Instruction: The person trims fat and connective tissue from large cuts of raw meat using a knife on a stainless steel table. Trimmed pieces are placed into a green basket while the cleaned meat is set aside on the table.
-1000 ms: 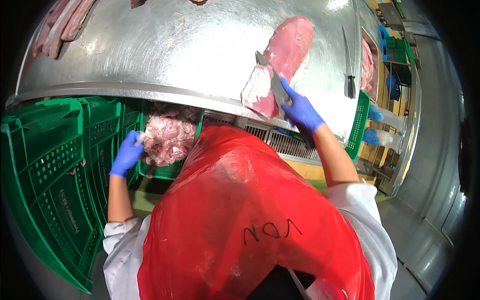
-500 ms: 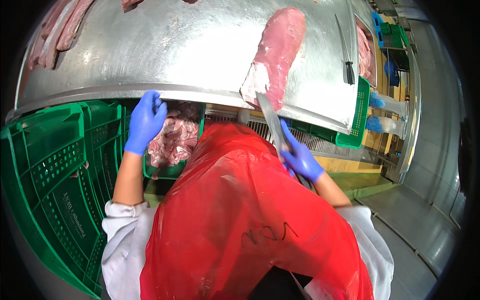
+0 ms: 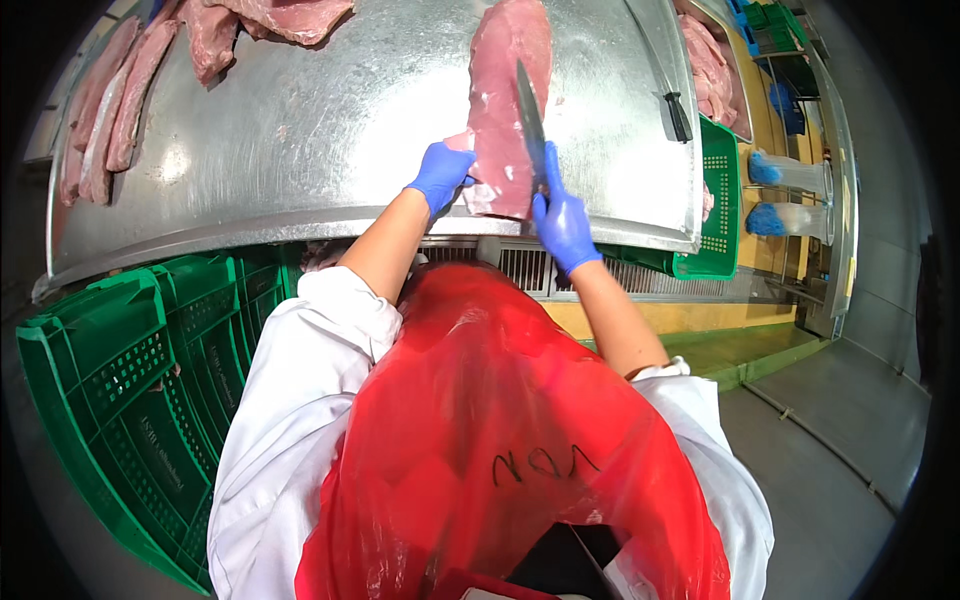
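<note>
A long pink piece of boneless meat, like a loin (image 3: 503,95), lies on the steel table with its near end by the front edge. My left hand (image 3: 440,180), in a blue glove, pinches a flap at the meat's lower left side. In my blue-gloved right hand (image 3: 566,228) is a knife (image 3: 529,112), its blade pointing away from me along the meat's right side. The fingers hide most of the knife's handle. Whether the blade cuts into the flesh or only lies against it, I cannot tell.
Long meat strips (image 3: 128,110) and larger cuts (image 3: 285,15) lie at the table's far left. A black-handled sharpening steel (image 3: 677,115) rests on the right, beside a tray of meat (image 3: 708,70). Green crates (image 3: 150,390) stand at left; another green crate (image 3: 720,200) sits right.
My left hand has moved up and right from over the scrap crate onto the meat. My right hand has raised the knife from the near edge to the meat's right side.
</note>
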Demonstrator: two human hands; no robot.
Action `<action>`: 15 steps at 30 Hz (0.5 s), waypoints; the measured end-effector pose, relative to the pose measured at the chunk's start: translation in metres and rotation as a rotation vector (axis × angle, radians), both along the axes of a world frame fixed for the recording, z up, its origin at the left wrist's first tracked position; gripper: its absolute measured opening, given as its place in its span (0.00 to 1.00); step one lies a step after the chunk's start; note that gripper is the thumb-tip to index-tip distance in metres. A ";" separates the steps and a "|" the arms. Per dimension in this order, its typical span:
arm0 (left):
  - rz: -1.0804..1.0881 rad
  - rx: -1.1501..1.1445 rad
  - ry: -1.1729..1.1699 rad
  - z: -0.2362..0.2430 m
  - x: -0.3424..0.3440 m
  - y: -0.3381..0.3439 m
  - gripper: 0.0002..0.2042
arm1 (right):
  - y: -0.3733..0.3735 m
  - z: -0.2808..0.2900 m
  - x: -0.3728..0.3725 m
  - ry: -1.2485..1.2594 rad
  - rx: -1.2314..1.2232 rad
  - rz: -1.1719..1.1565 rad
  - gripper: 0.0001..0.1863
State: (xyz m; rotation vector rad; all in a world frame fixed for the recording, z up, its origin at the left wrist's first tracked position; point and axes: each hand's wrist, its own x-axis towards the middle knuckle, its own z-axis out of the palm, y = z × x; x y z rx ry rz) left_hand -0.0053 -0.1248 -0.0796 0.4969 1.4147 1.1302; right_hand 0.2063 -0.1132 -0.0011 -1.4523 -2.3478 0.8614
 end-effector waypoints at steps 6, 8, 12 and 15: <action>-0.003 0.035 -0.069 -0.001 0.031 0.042 0.09 | 0.086 0.017 0.035 -0.171 0.051 0.151 0.43; 0.043 0.049 -0.005 -0.001 0.037 0.047 0.10 | 0.093 0.027 0.024 -0.215 0.031 0.178 0.43; 0.119 -0.006 -0.012 0.003 0.044 0.043 0.10 | 0.085 0.002 0.007 -0.184 -0.012 0.232 0.42; 0.145 -0.003 0.067 -0.020 0.041 0.043 0.12 | 0.060 0.008 0.024 -0.247 -0.101 0.254 0.42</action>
